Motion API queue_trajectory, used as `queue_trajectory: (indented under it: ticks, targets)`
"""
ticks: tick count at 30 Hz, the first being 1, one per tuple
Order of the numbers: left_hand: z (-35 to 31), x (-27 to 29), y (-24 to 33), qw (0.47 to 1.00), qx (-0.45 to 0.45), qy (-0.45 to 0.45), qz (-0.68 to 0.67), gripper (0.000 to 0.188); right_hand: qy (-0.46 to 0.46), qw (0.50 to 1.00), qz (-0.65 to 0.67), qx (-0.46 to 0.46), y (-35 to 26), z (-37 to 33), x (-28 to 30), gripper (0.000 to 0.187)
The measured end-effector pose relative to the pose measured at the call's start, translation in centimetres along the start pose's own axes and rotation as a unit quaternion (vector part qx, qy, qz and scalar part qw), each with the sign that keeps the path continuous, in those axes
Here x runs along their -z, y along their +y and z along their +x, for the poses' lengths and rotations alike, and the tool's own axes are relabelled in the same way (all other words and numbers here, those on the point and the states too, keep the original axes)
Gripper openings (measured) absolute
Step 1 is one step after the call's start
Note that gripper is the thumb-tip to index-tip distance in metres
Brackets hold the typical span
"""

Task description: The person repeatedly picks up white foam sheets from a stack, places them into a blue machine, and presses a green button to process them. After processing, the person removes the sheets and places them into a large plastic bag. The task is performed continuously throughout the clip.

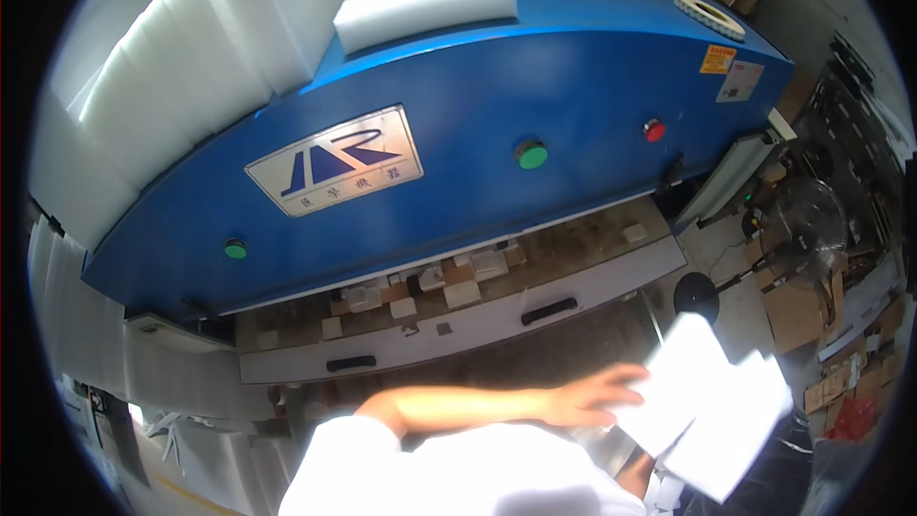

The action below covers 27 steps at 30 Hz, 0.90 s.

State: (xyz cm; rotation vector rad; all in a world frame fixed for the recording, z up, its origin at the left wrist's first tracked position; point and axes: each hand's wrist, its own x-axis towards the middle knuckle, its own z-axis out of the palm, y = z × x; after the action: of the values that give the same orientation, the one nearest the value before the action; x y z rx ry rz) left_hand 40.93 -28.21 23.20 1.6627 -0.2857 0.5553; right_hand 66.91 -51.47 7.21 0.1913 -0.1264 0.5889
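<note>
White foam sheets (731, 425), overexposed and a little blurred, are held at the lower right, in front of the blue press (458, 124). My left hand (594, 397) reaches across from the left, its fingers and thumb gripping the left edge of the upper sheet. Lower down, my right hand (638, 474) is under the sheets and bears them; its fingers are mostly hidden behind the foam. Small pale foam pieces (462, 293) and bits of brown board lie on the press bed, away from both hands.
Tall white foam stacks (205, 29) stand left of the press, and a foam slab (425, 0) rests on top. Green button (531, 155) and red button (654, 130) are on its front. A white-faced drawer front (458, 325) has black handles. A fan (802, 229) and cardboard (798, 311) stand right.
</note>
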Motion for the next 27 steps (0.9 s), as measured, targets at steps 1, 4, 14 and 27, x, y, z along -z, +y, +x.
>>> queue_trajectory:
  ticks: [1,4,14,27]
  targets:
    - [3.1,-1.2,1.6,0.988,-0.025,-0.132,-0.077,0.052,-0.013,0.997,0.069,-0.012,-1.3,0.4,-0.2,0.040]
    - [8.7,-2.9,3.9,0.965,-0.144,-0.211,0.064,0.049,-0.027,0.984,0.171,-0.045,-0.9,2.1,-0.4,0.041]
    - [14.7,25.7,24.9,0.491,-0.016,0.224,0.842,0.066,0.014,0.994,-0.108,-0.030,-2.6,0.1,-0.4,0.055]
    - [14.1,31.1,35.2,0.452,0.215,0.119,0.857,0.056,0.019,0.963,-0.126,-0.236,8.9,8.6,-3.0,0.054]
